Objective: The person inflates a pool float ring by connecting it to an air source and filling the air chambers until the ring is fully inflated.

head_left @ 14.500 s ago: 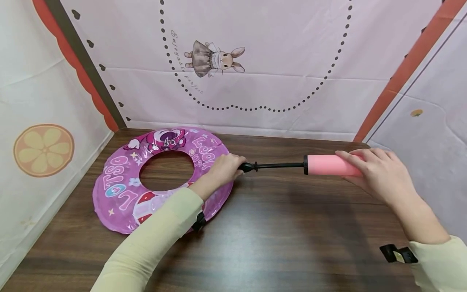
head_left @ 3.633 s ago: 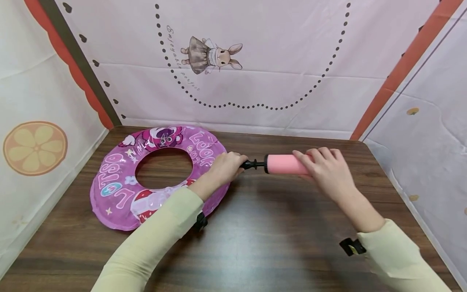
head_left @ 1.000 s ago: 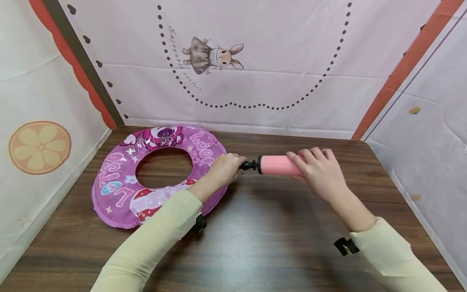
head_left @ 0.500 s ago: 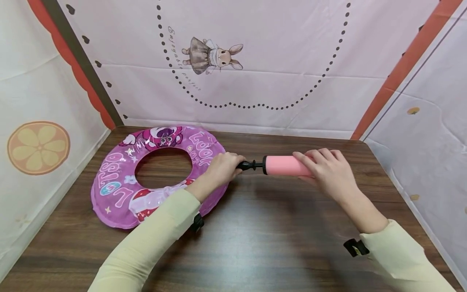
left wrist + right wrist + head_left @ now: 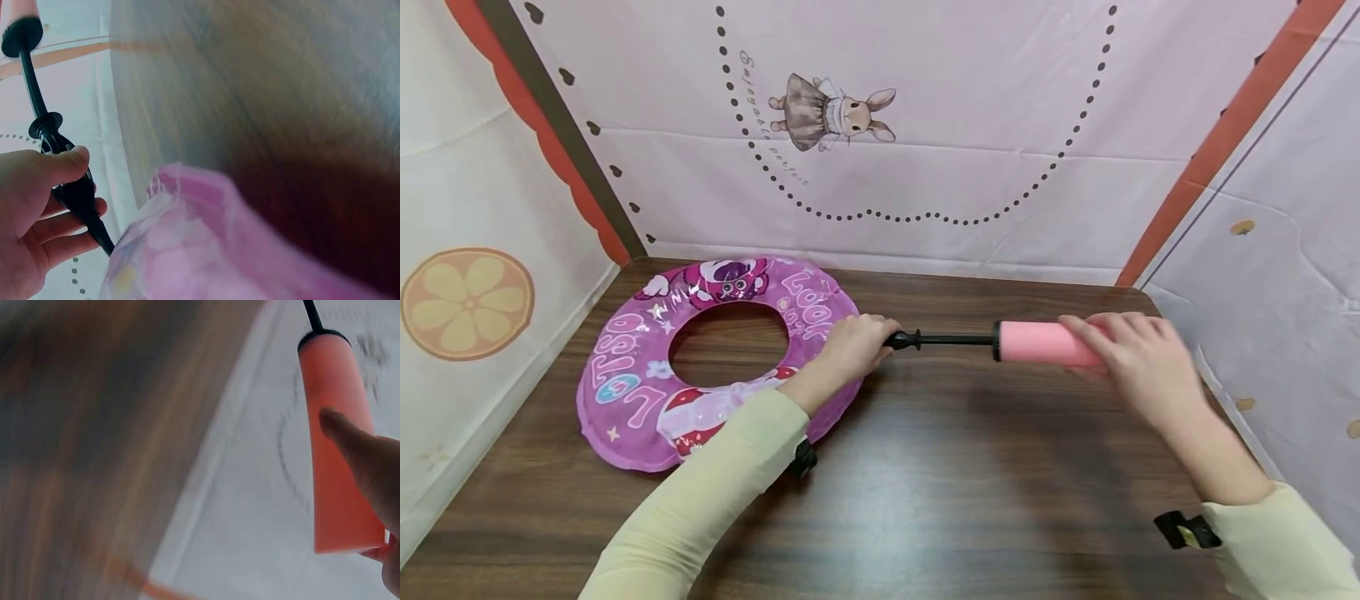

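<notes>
A pink hand pump [image 5: 1037, 342] lies level between my two hands, a length of its black rod [image 5: 957, 340] showing. My right hand [image 5: 1138, 358] grips the pink barrel near its far right end; the right wrist view shows the thumb along the barrel [image 5: 337, 456]. With my left hand [image 5: 856, 346] I hold the black nozzle end [image 5: 75, 187] between thumb and fingers. The nozzle's tip reaches the edge of a purple swim ring [image 5: 187, 244]; whether it sits in a valve is hidden. Printed with letters and a bear, the swim ring [image 5: 625, 392] looks partly puffed, with creases.
The brown wooden table [image 5: 910, 500] carries the ring at its left. Behind it hangs a pale pink cloth wall [image 5: 970, 125] with a rabbit print, and white cloth walls [image 5: 460, 417] stand at both sides.
Over the last half second my right hand has pulled the pink barrel rightward, so more black rod shows. My left hand stays at the ring's edge. The ring looks fuller than in the oldest frame.
</notes>
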Tool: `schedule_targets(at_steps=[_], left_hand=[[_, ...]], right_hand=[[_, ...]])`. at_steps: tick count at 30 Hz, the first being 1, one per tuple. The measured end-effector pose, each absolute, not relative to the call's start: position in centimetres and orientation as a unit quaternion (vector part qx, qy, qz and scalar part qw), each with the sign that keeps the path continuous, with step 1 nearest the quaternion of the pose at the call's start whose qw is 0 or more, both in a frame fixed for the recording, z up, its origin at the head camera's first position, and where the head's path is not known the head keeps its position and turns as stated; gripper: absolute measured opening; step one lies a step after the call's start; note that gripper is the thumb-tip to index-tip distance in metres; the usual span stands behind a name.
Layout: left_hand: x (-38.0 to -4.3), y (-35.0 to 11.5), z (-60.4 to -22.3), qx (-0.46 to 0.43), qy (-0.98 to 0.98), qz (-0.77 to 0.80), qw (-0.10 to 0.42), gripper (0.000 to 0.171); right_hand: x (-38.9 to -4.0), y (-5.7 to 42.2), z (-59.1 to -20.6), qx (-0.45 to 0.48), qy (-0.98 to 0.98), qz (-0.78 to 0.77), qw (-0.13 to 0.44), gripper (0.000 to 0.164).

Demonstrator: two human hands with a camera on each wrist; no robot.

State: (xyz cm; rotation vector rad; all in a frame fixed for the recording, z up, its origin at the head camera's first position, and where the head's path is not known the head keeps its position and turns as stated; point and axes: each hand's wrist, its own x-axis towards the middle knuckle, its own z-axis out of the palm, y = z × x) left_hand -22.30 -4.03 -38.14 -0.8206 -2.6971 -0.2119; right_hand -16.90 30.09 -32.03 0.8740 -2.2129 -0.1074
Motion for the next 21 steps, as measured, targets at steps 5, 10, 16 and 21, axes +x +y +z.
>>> schedule_targets(at_steps=[5,10,16,21], left_hand=[[-22.0,-4.0,-38.1,-0.297,-0.939,-0.076,0.157,0.019],[-22.0,-3.9,-38.2,-0.298,-0.937,-0.081,0.161,0.017],[-21.9,-3.9,-38.1,-0.294,-0.938,-0.089,0.160,0.021],[-22.0,-3.9,-37.4,-0.289,-0.941,-0.089,0.153,0.018]], right_hand=[[-17.9,25.9,-33.7,0.369,-0.854,-0.052,0.363,0.054],[-18.7,23.0,-34.3,0.368,-0.852,-0.058,0.368,0.061],[-19.1,22.5,-34.2,0.373,-0.850,-0.055,0.368,0.061],[-18.6,23.8,-33.6,0.376,-0.857,-0.049,0.350,0.063]])
